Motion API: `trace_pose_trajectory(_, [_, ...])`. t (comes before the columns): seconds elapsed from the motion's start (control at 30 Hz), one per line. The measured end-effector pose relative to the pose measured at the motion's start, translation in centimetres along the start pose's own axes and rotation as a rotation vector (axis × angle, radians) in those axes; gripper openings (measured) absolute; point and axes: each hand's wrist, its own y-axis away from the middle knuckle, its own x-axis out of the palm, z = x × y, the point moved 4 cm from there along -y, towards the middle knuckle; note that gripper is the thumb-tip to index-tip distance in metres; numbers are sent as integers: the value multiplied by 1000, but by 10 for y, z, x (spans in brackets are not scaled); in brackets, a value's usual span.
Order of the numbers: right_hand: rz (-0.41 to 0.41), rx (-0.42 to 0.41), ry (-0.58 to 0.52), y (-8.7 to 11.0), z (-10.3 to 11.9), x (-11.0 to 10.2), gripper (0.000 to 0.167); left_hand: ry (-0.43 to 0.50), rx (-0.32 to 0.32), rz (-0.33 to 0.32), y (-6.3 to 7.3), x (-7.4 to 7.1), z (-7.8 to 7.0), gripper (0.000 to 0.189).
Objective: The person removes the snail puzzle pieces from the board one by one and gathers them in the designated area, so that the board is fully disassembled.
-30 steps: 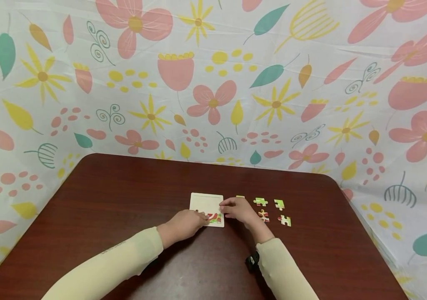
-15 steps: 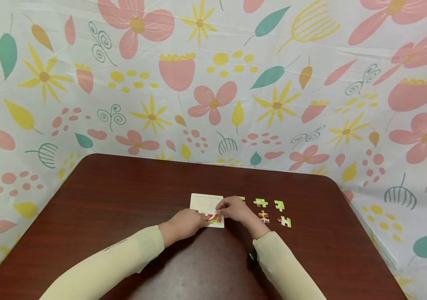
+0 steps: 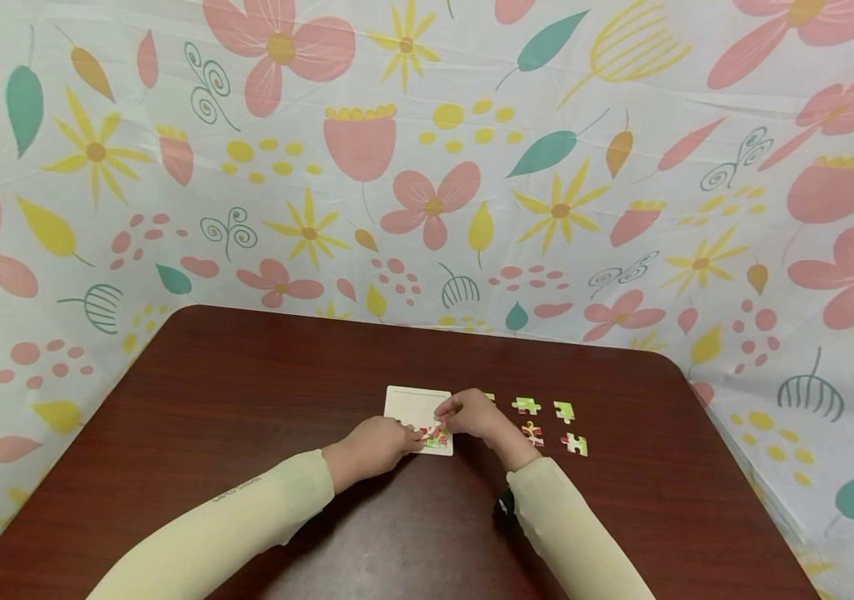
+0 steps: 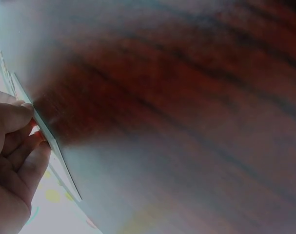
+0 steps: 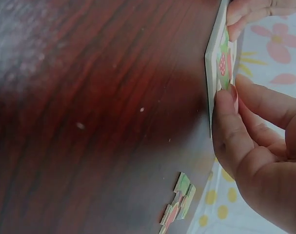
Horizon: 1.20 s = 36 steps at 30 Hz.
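A shallow pale jigsaw tray (image 3: 417, 401) lies on the brown table, with red and green pieces fitted along its near side. My left hand (image 3: 372, 448) grips the tray's near left corner; its thumb and curled fingers meet the rim in the left wrist view. Over the tray's right side, my right hand (image 3: 471, 417) pinches a small jigsaw piece (image 5: 234, 95) between thumb and forefinger, close above the fitted pieces (image 5: 223, 64). My fingers hide most of that piece.
Several loose jigsaw pieces lie right of the tray, among them a green one (image 3: 526, 406), a corner one (image 3: 564, 411) and a red-and-white one (image 3: 575, 444). One is partly behind my right hand. A flowered cloth (image 3: 434, 208) hangs behind the table (image 3: 262, 375).
My right hand has moved left from the tray's right edge to above the fitted pieces. My left hand stays at the near left corner, its fingers shifted slightly. The view has shifted a little.
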Motion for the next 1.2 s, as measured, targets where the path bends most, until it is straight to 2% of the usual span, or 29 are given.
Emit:
trace_pose_trajectory(0.1, [2,6,-9,1,0,0,18,-12,17,-18,0,0,-1,27])
trace_pose_trajectory(0.27, [4,6,-40,-1,-1,0,18,51,-15,4,0,0,0,26])
trace_pose_trajectory(0.43, [12,2,-38,-1,-4,0,19,73,-27,15,1,-1,0,25])
trace_pose_trajectory(0.77, [19,-9,-2,1,-8,-1,14,59,-19,-14,-1,-1,0,21])
trace_pose_trajectory(1.03, [42,-30,-59,3,-10,0,16,61,-20,6,0,-2,-1,23])
trace_pose_trajectory(1.2, [48,-64,-73,3,-11,0,16,42,-9,-14,1,-3,-1,21])
